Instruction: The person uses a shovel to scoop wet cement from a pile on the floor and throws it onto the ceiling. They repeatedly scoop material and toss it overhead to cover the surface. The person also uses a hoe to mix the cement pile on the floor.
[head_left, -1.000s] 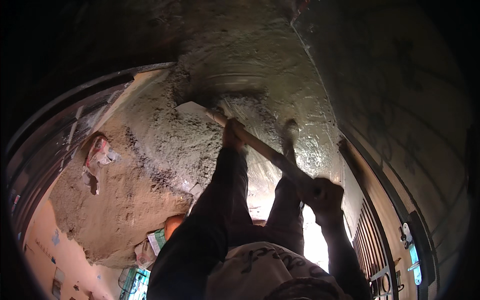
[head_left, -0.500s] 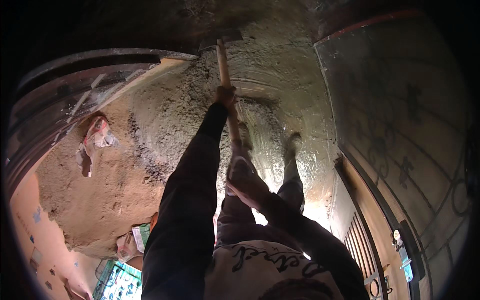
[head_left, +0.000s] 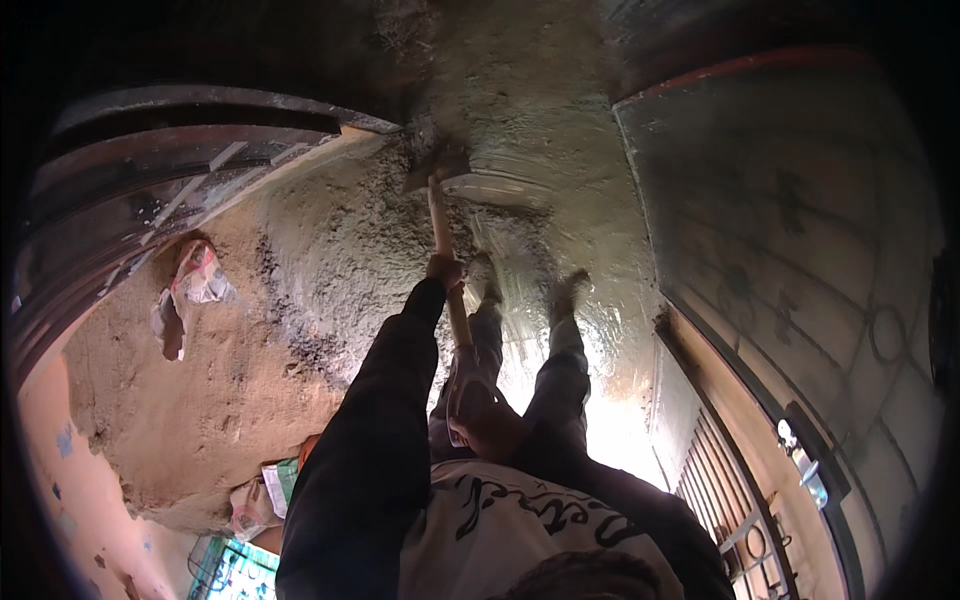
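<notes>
I hold a long-handled shovel (head_left: 440, 222) with a wooden shaft, its dark, wide blade (head_left: 437, 172) resting on wet grey mortar (head_left: 345, 225) spread over the floor. My left hand (head_left: 446, 270) is wrapped round the middle of the shaft, arm stretched forward. Close to my body, my right hand (head_left: 490, 428) is closed at the upper end of the handle; its fingers are partly in shadow. Just right of the shaft, my feet stand in the wet, shiny part of the floor.
A dark door-like panel (head_left: 180, 165) lies along the left. On the right stands a metal gate (head_left: 790, 260) with scrollwork. A crumpled bag (head_left: 200, 275) sits on the sandy ground at left, and more bags (head_left: 258, 505) are near the lower left.
The shovel has come back toward me, its blade now nearer along the floor. Both hands have drawn in closer to my body, still holding it.
</notes>
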